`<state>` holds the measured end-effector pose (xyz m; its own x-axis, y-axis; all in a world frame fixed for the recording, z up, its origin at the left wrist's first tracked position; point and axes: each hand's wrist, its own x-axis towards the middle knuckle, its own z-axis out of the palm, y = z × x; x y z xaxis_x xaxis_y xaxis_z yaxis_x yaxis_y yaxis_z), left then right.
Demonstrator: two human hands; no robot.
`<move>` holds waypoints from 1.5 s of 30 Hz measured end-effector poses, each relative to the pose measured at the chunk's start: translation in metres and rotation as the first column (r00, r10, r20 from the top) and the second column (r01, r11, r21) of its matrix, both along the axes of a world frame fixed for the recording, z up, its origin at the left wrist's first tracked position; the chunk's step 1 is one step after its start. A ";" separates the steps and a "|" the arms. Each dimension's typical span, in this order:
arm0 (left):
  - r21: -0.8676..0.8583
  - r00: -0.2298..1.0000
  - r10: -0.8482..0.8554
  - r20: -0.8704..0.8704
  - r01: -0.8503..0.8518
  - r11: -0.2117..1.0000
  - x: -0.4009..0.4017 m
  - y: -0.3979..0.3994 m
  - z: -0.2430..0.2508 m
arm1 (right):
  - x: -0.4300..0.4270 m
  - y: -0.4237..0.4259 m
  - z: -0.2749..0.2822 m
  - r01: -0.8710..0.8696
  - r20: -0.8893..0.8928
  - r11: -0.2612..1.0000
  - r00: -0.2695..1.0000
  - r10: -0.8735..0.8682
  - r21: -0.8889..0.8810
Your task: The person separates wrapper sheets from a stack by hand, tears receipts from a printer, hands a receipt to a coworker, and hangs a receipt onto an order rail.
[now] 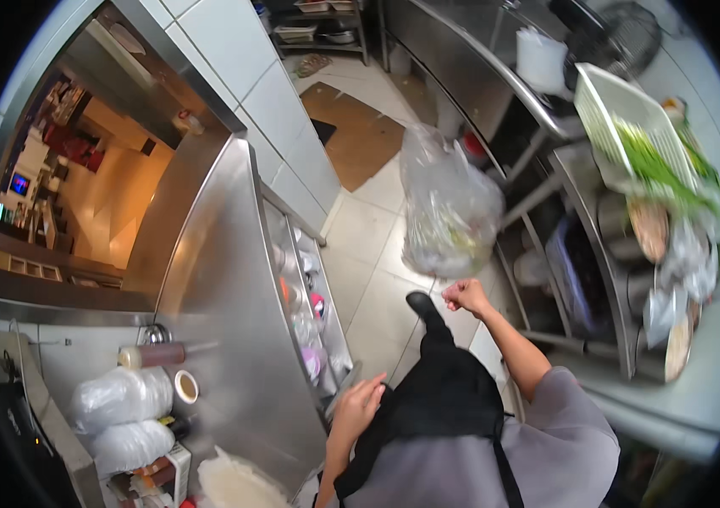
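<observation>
My left hand [360,403] is empty, its fingers loosely extended, beside the black apron [442,394] and near the edge of the stainless steel counter [233,305]. My right hand [464,296] is held out in front of me with curled fingers; whether something small is between them I cannot tell. Just beyond it stands a large clear plastic bag [448,209] with pale and greenish contents. One black shoe [422,303] shows on the tiled floor between my hands.
On the left counter are a squeeze bottle [153,355], a small cup of brown sauce [186,387] and wrapped stacks [122,400]. At right, a white basket with green onions [658,152] tops a metal rack [595,254]. Flattened cardboard [360,130] lies on the floor ahead.
</observation>
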<state>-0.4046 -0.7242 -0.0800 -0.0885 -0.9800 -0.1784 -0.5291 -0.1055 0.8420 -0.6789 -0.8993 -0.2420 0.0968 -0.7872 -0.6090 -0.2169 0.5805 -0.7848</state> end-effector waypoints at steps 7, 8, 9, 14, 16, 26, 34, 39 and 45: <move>0.236 0.911 0.388 0.137 -0.410 0.881 -0.021 -0.061 -0.031 | -0.008 -0.322 0.005 -0.430 -0.764 0.720 0.607 -0.217 -0.546; 0.249 0.887 0.437 0.149 -0.462 0.851 -0.026 -0.058 -0.036 | -0.015 -0.353 0.014 -0.344 -0.649 0.682 0.718 -0.253 -0.646; 0.237 0.794 0.578 0.187 -0.607 0.758 -0.029 -0.052 -0.043 | -0.023 -0.384 0.013 -0.304 -0.560 0.676 0.806 -0.194 -0.671; 0.393 0.690 0.707 0.156 -0.700 0.597 -0.054 0.008 -0.091 | -0.114 -0.496 -0.002 -0.739 -0.896 0.551 0.442 -0.038 -0.388; 0.349 0.586 0.777 0.228 -0.795 0.497 -0.081 0.052 -0.107 | -0.064 -0.479 -0.032 -0.656 -0.803 0.565 0.596 -0.020 -0.501; 0.382 -0.202 0.878 0.433 -0.841 -0.382 -0.232 0.308 -0.176 | 0.136 -0.053 -0.099 -0.913 0.034 0.058 0.079 0.996 0.403; 0.347 0.022 0.938 0.347 -0.932 -0.106 -0.299 0.399 -0.264 | 0.203 0.232 -0.106 -0.698 -0.176 -0.716 -0.707 0.685 0.012; 0.568 -0.565 0.797 0.212 -0.592 -0.571 -0.304 0.459 -0.264 | 0.225 0.323 -0.092 -0.419 -0.472 -0.898 -0.770 0.429 -0.134; 0.528 -0.482 0.854 0.195 -0.682 -0.506 -0.280 0.492 -0.268 | 0.244 0.414 -0.029 -0.412 -0.407 -0.897 -0.800 0.441 -0.162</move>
<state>-0.6849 -0.2322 -0.3477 0.6132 0.3987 -0.6819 0.7898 -0.2964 0.5370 -0.4344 -0.4852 -0.2713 0.5128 0.7253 -0.4594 0.2772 -0.6463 -0.7110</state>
